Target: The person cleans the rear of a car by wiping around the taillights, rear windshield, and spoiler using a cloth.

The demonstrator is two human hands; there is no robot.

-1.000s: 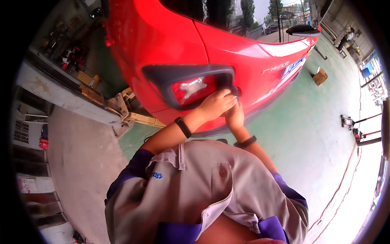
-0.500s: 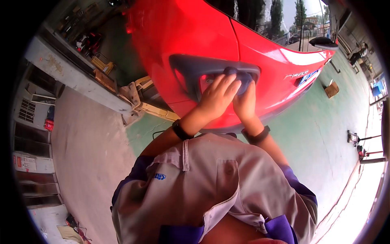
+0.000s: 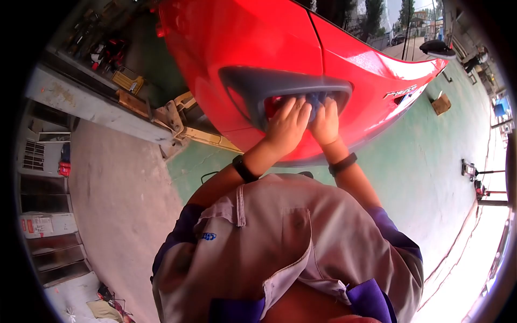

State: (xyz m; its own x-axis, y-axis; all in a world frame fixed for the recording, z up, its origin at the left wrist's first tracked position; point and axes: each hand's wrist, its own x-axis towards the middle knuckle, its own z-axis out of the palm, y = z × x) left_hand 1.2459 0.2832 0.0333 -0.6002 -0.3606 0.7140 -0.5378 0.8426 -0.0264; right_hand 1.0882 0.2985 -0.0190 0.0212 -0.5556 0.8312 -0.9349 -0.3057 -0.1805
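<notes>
A crumpled blue cloth (image 3: 314, 103) is pressed into the lamp recess of a red car's bumper (image 3: 258, 48). A dark grey plastic surround (image 3: 293, 82) frames this recess. My left hand (image 3: 288, 125) has its fingers bent over the near left side of the cloth, with the fingertips inside the opening. On the cloth's right side, my right hand (image 3: 325, 124) grips with curled fingers. The two hands are close together, and they partly hide the cloth and the recess. Some red shows inside the opening, left of my left fingers.
The car's underside sits over a yellow lift arm (image 3: 212, 139), joined to a grey lift post (image 3: 97, 110) at left. A cardboard box (image 3: 441, 104) lies on the green floor at right. Shelving (image 3: 46, 202) stands at far left, and a person (image 3: 476, 60) is far off at right.
Both hands have moved slightly down and deeper into the recess with the cloth. My right fingers are now more bent. A dark round part seen above my fingers before no longer shows.
</notes>
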